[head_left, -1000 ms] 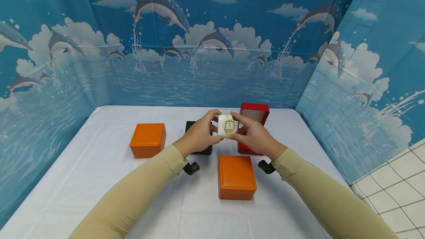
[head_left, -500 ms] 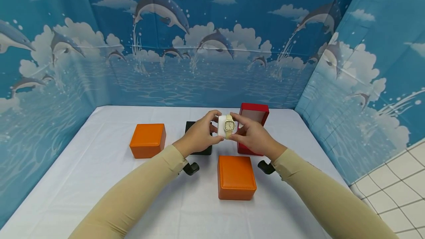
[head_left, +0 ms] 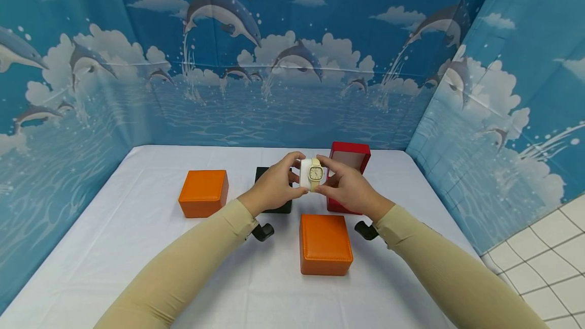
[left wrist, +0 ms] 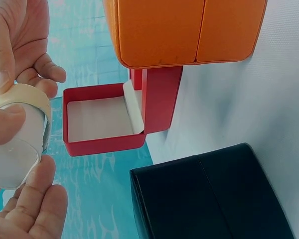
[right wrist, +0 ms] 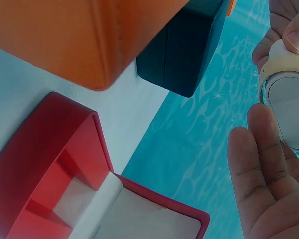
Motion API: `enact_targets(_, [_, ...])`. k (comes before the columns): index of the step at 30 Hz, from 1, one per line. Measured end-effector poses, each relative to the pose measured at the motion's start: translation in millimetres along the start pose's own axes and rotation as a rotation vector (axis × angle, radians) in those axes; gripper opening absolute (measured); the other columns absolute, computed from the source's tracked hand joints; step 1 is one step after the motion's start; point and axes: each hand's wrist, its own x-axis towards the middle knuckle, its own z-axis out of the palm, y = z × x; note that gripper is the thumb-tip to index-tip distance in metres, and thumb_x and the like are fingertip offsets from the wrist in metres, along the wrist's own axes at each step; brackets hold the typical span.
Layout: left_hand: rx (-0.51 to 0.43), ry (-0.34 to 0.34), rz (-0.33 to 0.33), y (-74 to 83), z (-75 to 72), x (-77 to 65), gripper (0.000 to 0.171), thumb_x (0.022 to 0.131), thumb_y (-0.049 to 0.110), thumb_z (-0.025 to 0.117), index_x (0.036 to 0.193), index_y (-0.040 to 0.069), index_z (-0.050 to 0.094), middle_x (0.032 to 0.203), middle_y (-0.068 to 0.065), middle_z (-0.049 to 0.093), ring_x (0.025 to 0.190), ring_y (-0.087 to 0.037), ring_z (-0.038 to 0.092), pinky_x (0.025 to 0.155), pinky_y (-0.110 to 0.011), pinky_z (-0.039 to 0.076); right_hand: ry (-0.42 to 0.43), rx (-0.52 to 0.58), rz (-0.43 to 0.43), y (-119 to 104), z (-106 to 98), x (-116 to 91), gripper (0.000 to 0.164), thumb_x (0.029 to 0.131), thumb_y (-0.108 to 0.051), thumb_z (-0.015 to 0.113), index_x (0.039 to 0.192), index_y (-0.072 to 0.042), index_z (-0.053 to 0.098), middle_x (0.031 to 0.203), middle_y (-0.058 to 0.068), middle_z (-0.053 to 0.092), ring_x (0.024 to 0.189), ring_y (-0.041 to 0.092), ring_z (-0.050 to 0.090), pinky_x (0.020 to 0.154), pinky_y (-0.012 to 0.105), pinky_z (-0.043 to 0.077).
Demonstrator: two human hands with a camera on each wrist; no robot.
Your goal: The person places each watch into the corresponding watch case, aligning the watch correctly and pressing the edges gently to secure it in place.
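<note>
A wristwatch (head_left: 315, 173) with a pale yellow strap is wrapped round a white watch pillow (head_left: 304, 172), raised in front of me with the dial towards the head camera. My left hand (head_left: 275, 185) pinches the pillow's left end between thumb and fingers. From the right, my right hand (head_left: 351, 185) grips the strap side, thumb below and index finger above. Behind the right hand stands a red box (head_left: 351, 149), lid up; the right wrist view shows its pale lining (right wrist: 82, 199) with no watch inside. A black box (head_left: 282, 206), lid down, is partly hidden by my left hand.
One closed orange box (head_left: 203, 187) sits on the left of the white-covered table (head_left: 151, 248). Another orange box (head_left: 325, 240) lies between my forearms, below the hands. A blue dolphin-print curtain (head_left: 274, 110) encloses the back and sides.
</note>
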Motion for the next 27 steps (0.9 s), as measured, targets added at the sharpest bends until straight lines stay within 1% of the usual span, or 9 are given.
enact_targets(9, [-0.006, -0.004, 0.004, -0.4, 0.6, -0.5, 0.076, 0.093, 0.012, 0.081, 0.155, 0.016, 0.037, 0.138, -0.007, 0.060, 0.106, -0.015, 0.071, 0.087, -0.029, 0.063, 0.001, 0.003, 0.006, 0.7, 0.5, 0.2, 0.085, 0.093, -0.015, 0.082, 0.165, -0.016, 0.038, 0.132, 0.012, 0.069, 0.096, 0.019, 0.074, 0.090, 0.044, 0.064])
enact_targets(17, [-0.004, -0.005, 0.006, -1.0, 1.0, -0.7, 0.077, 0.093, 0.012, 0.081, 0.156, 0.012, 0.036, 0.138, -0.008, 0.060, 0.106, -0.016, 0.072, 0.087, -0.030, 0.063, -0.003, -0.009, 0.015, -0.2, 1.1, 0.4, 0.084, 0.093, -0.016, 0.083, 0.164, -0.016, 0.038, 0.132, 0.012, 0.069, 0.094, 0.019, 0.073, 0.090, 0.043, 0.065])
enact_targets(25, [-0.008, -0.006, -0.008, -0.6, 0.9, -1.0, 0.075, 0.093, 0.013, 0.082, 0.154, 0.019, 0.039, 0.138, -0.006, 0.060, 0.104, -0.014, 0.071, 0.086, -0.030, 0.063, -0.004, -0.004, 0.011, 0.0, 1.7, 0.1, 0.084, 0.093, -0.017, 0.082, 0.164, -0.016, 0.038, 0.128, 0.012, 0.071, 0.094, 0.019, 0.073, 0.090, 0.043, 0.064])
enact_targets(27, [-0.006, -0.005, -0.008, -1.1, 1.0, -0.9, 0.074, 0.093, 0.013, 0.082, 0.154, 0.019, 0.039, 0.138, -0.006, 0.060, 0.104, -0.014, 0.071, 0.086, -0.029, 0.063, -0.002, -0.007, 0.006, 0.4, 2.0, 0.2, 0.084, 0.093, -0.017, 0.082, 0.164, -0.016, 0.038, 0.127, 0.012, 0.071, 0.094, 0.019, 0.073, 0.090, 0.043, 0.065])
